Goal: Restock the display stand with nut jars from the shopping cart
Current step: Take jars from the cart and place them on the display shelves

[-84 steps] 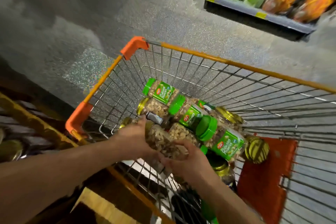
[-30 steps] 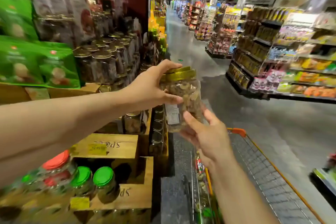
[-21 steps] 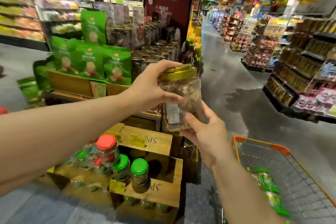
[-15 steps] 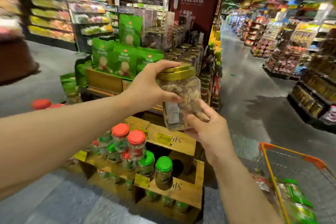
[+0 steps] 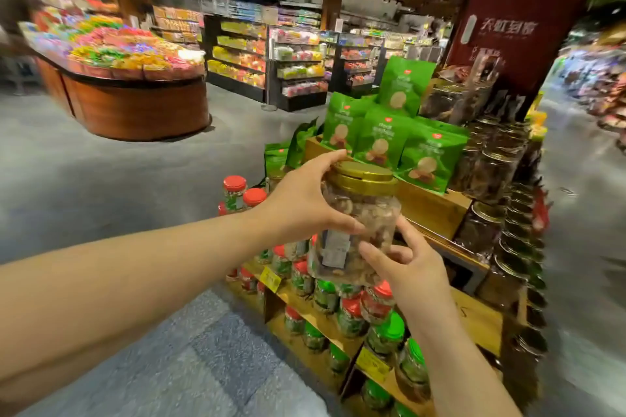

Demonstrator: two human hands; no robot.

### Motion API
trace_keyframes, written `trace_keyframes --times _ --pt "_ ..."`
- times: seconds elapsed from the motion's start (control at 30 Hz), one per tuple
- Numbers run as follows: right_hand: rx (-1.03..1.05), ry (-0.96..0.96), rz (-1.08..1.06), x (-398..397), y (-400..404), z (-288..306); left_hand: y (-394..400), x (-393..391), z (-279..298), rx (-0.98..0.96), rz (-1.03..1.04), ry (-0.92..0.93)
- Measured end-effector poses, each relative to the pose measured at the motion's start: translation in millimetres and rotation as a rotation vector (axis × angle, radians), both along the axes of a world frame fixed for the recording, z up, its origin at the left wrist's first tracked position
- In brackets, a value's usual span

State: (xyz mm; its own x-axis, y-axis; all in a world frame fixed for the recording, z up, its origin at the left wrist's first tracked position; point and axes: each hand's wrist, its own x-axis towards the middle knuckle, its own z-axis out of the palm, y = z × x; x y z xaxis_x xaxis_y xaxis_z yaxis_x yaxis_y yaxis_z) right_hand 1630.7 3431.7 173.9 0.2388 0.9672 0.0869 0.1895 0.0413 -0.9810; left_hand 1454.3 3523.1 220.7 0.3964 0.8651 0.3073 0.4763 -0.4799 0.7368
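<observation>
Moved: view swung left; cart left frame.
Left hand: gripped nut jar at centre.
Right hand: held jar's lower side.
Display stand: behind, lower right.

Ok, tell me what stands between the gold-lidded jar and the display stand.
Nothing visible does. The left hand and right hand hold the gold-lidded jar in open air before the display stand, above its red- and green-lidded jars; green pouches fill the top tier.
</observation>
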Motion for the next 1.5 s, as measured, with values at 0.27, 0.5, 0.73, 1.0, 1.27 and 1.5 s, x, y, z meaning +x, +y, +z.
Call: trace_keyframes --times 0.27,0.5,0.73,1.0,1.27,1.5 --pt "-0.022 -0.017 0.056 -49.0 62.2 -3.4 34.6 -63.1 -19.0 -0.101 0.109 -0.154" --pt "0.003 -0.059 0.06 -69.6 134.8 -17.8 104.1 -88.2 -29.0 -0.166 0.127 -0.193" --pt "0.045 -0.049 0.073 -88.8 238.4 -20.8 200.9 -105.5 -20.3 -0.161 0.165 -0.157" --pt "0.099 -0.086 0.083 -94.0 349.1 -12.8 314.0 -117.3 -15.2 -0.118 0.088 -0.137" --pt "0.093 -0.11 0.061 -124.1 418.6 -15.8 395.9 -146.6 -23.1 -0.085 -0.027 -0.153" --pt "0.112 -0.114 -0.051 -178.7 472.2 -17.5 476.7 -193.0 -19.6 -0.107 -0.192 -0.142"
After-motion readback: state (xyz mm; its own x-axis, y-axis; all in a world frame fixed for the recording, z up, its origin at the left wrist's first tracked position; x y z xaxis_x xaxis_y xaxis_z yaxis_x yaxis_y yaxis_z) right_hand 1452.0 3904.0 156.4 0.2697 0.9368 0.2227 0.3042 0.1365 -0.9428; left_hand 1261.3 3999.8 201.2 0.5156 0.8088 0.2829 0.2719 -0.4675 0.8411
